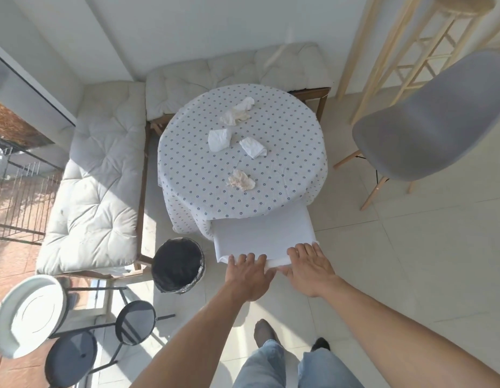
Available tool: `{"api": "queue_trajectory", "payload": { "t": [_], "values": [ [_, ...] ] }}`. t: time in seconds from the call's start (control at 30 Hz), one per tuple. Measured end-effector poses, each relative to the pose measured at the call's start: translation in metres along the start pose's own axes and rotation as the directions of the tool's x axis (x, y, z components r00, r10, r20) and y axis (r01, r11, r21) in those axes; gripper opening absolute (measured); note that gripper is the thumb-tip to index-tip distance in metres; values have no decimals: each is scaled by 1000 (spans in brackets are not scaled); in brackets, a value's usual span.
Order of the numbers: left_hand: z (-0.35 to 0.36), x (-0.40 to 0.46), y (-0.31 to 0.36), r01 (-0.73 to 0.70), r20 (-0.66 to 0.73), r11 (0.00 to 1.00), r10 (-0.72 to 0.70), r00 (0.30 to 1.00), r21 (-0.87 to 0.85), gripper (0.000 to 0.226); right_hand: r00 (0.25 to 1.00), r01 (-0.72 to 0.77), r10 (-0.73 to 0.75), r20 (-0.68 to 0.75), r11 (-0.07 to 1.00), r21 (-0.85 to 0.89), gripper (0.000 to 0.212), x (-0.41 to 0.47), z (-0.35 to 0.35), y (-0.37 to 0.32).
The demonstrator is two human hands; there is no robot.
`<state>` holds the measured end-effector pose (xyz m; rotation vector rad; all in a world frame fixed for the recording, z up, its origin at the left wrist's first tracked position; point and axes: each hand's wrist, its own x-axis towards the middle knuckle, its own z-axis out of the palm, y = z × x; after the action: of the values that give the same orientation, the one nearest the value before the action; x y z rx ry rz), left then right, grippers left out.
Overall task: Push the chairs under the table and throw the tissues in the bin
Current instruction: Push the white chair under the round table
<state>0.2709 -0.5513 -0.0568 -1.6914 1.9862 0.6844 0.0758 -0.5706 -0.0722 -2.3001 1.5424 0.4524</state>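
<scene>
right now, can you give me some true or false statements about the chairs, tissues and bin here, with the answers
1. Both hands rest on the back edge of the white chair. True: the left hand and right hand lie side by side on it.
2. The grey chair is tucked under the table. False: it stands clear of the table, off to the right.
3. The crumpled tissues lie on the tablecloth. True.
4. The bin stands to the right of the white chair. False: it stands on the floor to its left.
5. The white chair is fully under the table. False: only its front is under the cloth; most of the seat shows.
</scene>
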Motion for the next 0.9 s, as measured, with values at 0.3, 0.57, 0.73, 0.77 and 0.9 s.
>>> {"api": "queue_trajectory", "payload": {
  "t": [0.3, 0.57, 0.73, 0.77, 0.9],
  "values": [
    [-25, 13, -2, -78, 63, 995, 82, 995, -67, 67, 993, -69, 46, 112, 976, 207, 81, 3, -15, 35],
    [-79, 61, 61, -91, -81, 992, 83, 993, -88, 69, 979, -203, 192, 74, 955, 215, 81, -5, -52, 148],
    [-119, 103, 140, -88, -92, 994, 82, 992, -67, 73, 969, -247, 243, 44, 947, 205, 83, -10, -78, 242],
    [-128, 110, 159, -87, -89, 994, 81, 993, -65, 74, 967, -254, 251, 39, 946, 200, 83, -11, -84, 264],
    [-170, 143, 240, -85, -85, 994, 79, 993, -68, 77, 955, -293, 296, 11, 938, 183, 84, -20, -115, 353]
  ]
}}
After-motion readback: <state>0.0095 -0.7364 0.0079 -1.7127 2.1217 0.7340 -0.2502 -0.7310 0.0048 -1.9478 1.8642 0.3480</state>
